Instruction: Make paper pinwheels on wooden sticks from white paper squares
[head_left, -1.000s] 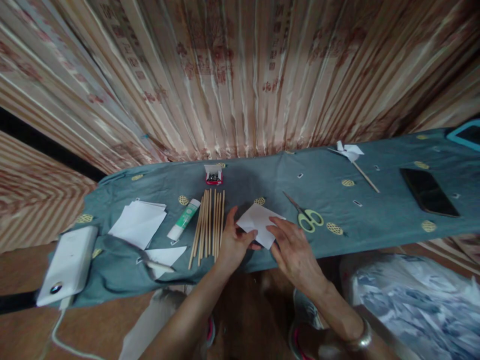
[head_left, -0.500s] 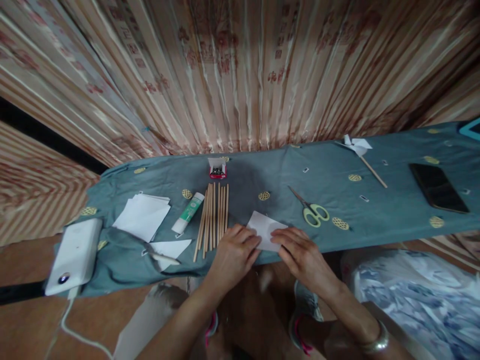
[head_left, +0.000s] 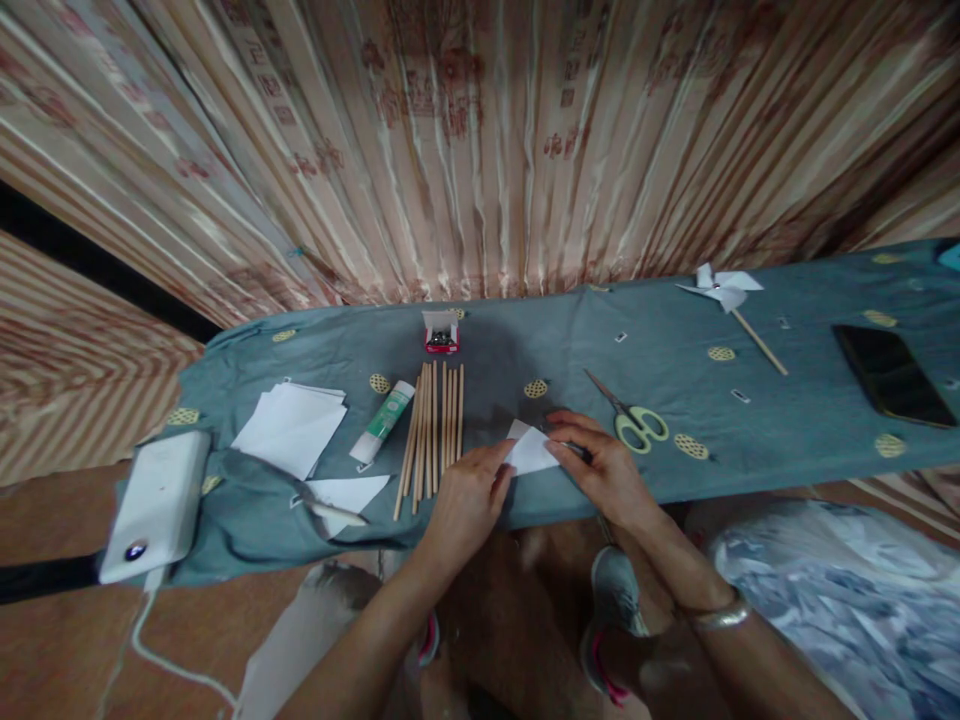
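Between the frame half a second earlier and this one, the near edge of the folded white paper square (head_left: 531, 452) came up and over, leaving a smaller shape, and the whole view slid a little with the wearer's head. I saw the left hand (head_left: 469, 495) closed on the paper's left end. The right hand (head_left: 604, 465) touched the right end with its thumb, the forefinger raised apart from it; I couldn't tell whether the two gripped the sheet between them. The paper sat at the cloth's near edge, right of the loose bundle of pale wooden sticks (head_left: 431, 430).

What worried me was a crooked crease: if one end slipped, the layers, already slightly uneven at the upper left, could set out of line. The soft, wrinkled cloth could also give under pressing, and a stray left wrist might roll the sticks. The green-handled metal scissors (head_left: 634, 425) lay open-pointed near the right hand, where a careless reach could catch them.

The surface was a narrow table under a blue-green cloth (head_left: 570, 335) printed with yellow pineapples. Behind it hung a pleated beige curtain (head_left: 480, 150) with reddish motifs; below, I saw brown flooring (head_left: 525, 570).
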